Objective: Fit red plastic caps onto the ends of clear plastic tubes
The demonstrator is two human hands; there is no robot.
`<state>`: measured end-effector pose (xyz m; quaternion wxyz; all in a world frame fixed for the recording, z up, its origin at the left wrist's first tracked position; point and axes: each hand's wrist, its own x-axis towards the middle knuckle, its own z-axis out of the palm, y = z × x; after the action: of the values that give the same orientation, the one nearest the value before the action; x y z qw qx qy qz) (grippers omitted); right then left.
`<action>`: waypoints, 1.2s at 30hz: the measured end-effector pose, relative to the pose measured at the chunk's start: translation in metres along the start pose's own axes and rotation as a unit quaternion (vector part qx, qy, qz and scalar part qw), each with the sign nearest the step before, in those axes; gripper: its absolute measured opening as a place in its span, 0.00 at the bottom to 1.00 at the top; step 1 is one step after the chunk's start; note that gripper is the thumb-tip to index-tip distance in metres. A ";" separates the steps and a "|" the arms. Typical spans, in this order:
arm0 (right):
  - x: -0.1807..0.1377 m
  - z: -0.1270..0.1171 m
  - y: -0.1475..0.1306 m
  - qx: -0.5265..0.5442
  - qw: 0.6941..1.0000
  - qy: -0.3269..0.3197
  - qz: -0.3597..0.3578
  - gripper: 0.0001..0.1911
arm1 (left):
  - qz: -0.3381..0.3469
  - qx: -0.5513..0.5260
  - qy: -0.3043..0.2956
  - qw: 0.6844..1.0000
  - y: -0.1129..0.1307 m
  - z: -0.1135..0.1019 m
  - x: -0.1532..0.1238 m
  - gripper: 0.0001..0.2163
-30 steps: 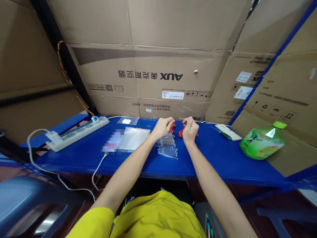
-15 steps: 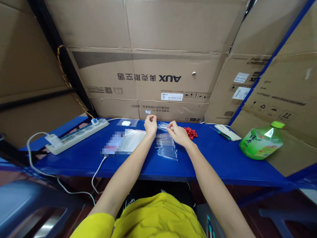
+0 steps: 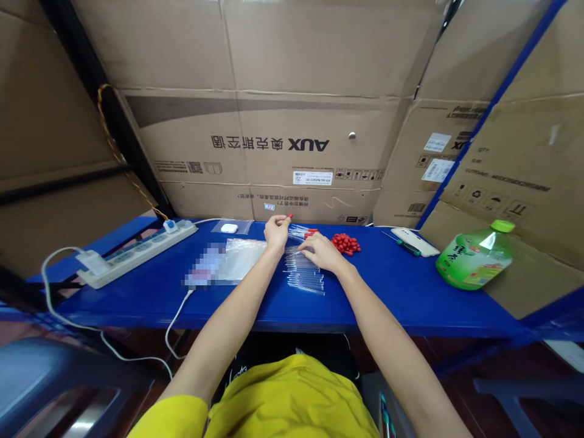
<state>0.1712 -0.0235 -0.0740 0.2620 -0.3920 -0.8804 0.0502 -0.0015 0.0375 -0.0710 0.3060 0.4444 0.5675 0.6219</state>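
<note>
My left hand (image 3: 277, 231) is closed in a pinch, and a small red rubber-like cap (image 3: 291, 216) pokes out at its fingertips. My right hand (image 3: 319, 250) reaches over a row of thin clear tubes (image 3: 305, 277), its thumb and finger pinched at the upper end of the row on a tube. Just beyond the right fingers lie other clear tubes with red caps (image 3: 310, 233) on their ends. A pile of loose red caps (image 3: 345, 244) sits to the right of that hand.
Left of the hands are a clear zip bag (image 3: 244, 258), a blurred-out flat object (image 3: 204, 265), a white earbud case (image 3: 229, 229) and a power strip (image 3: 141, 252). On the right stand a green drink bottle (image 3: 474, 258) and a white device (image 3: 417, 241). Cardboard (image 3: 269, 109) walls the back.
My right hand has drawn back from the capped tubes toward the row of clear tubes, uncovering red ends. The left hand stays nearly in place, its red cap now showing more plainly.
</note>
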 end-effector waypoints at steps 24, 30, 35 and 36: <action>-0.032 -0.067 0.047 -0.024 0.897 0.256 0.359 0.08 | 0.295 0.294 -0.217 0.883 -0.001 0.002 -0.023 0.10; -0.048 -0.073 0.068 -0.015 0.871 0.192 0.452 0.08 | 0.267 0.343 -0.264 0.861 -0.012 0.003 -0.022 0.14; -0.051 -0.068 0.078 0.005 0.880 0.177 0.440 0.09 | 0.277 0.377 -0.267 0.842 -0.007 0.004 -0.027 0.13; -0.052 -0.067 0.080 0.013 0.884 0.176 0.433 0.09 | 0.276 0.383 -0.264 0.841 -0.006 0.004 -0.027 0.12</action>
<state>0.2860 -0.0135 -0.0620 0.3701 -0.7336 -0.5611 0.0999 0.0128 0.0161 -0.0830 0.0654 0.8119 0.5122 0.2724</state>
